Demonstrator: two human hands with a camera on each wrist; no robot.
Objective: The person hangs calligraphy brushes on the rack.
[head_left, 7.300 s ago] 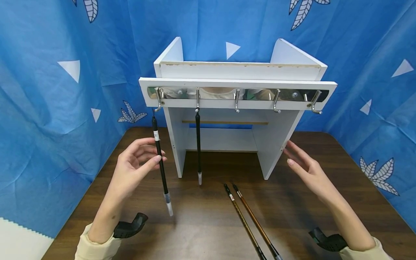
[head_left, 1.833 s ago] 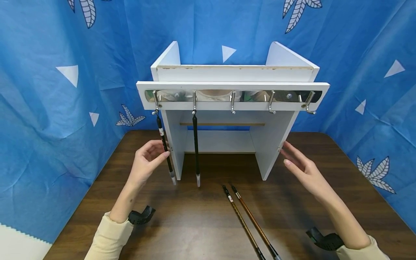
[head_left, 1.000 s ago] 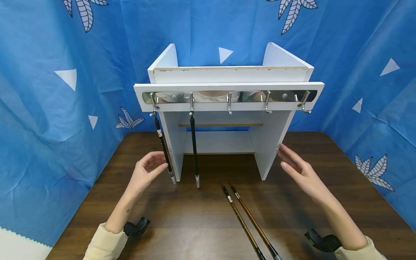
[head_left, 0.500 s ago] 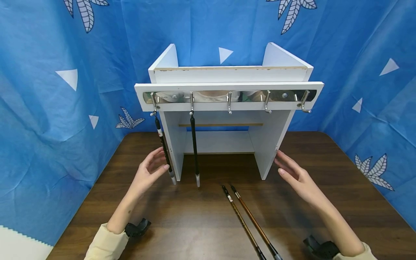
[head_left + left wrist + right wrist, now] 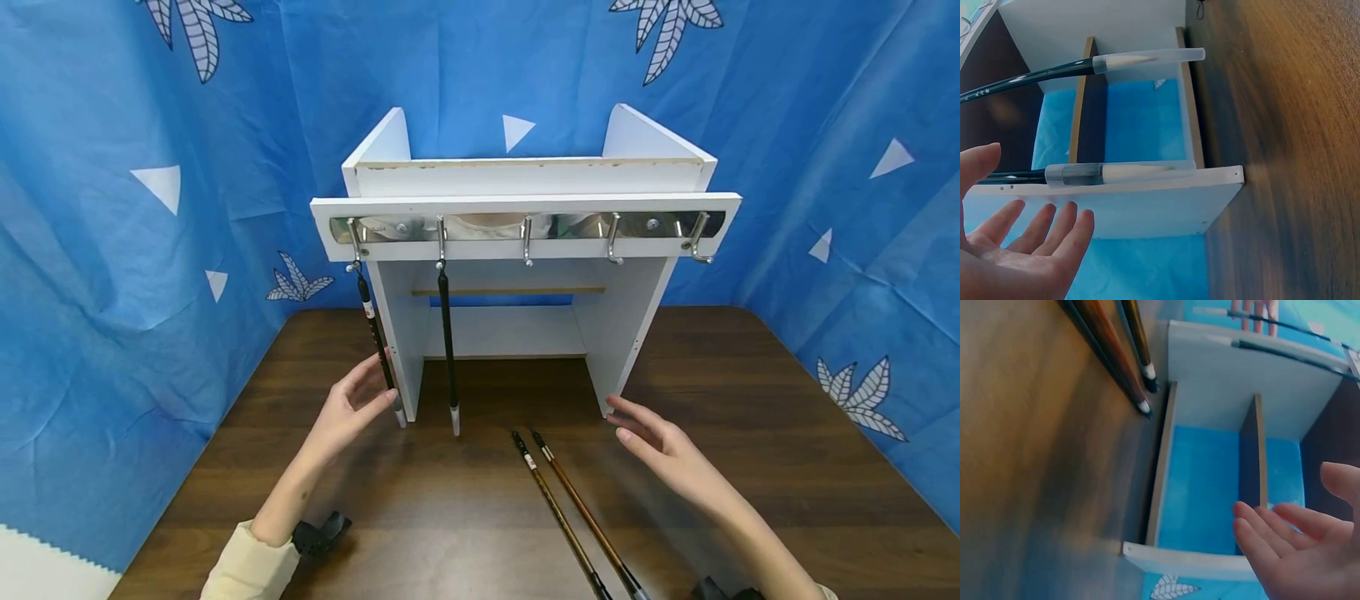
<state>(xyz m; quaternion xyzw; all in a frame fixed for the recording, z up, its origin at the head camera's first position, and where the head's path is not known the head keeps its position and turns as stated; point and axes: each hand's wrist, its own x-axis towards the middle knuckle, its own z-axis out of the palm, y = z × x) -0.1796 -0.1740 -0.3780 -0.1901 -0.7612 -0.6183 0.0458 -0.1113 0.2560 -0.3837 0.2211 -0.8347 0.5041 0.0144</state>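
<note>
Two black calligraphy brushes with clear caps hang from a white hook rack (image 5: 525, 204): one brush (image 5: 372, 321) from the leftmost hook, another brush (image 5: 447, 333) from the second. My left hand (image 5: 345, 421) is beside the leftmost brush with fingers spread. In the left wrist view, thumb and fingers stand apart around the brush's cap (image 5: 1079, 175) end without gripping it. My right hand (image 5: 667, 454), fingers loosely extended and holding nothing, hovers by the foot of the rack's right panel. Nearest it on the table lie a reddish-brown brush (image 5: 588, 517) and a mottled golden-brown brush (image 5: 555, 508).
The third hook (image 5: 527, 242), the fourth hook (image 5: 613, 240) and the rightmost hook (image 5: 699, 237) carry nothing. The rack stands on a dark wooden table (image 5: 450, 517). A blue patterned cloth (image 5: 210, 167) hangs behind and at both sides.
The left brush, held in my left hand earlier, now hangs from the leftmost hook, released. My right hand has moved down and left from the rack's right panel towards the table brushes.
</note>
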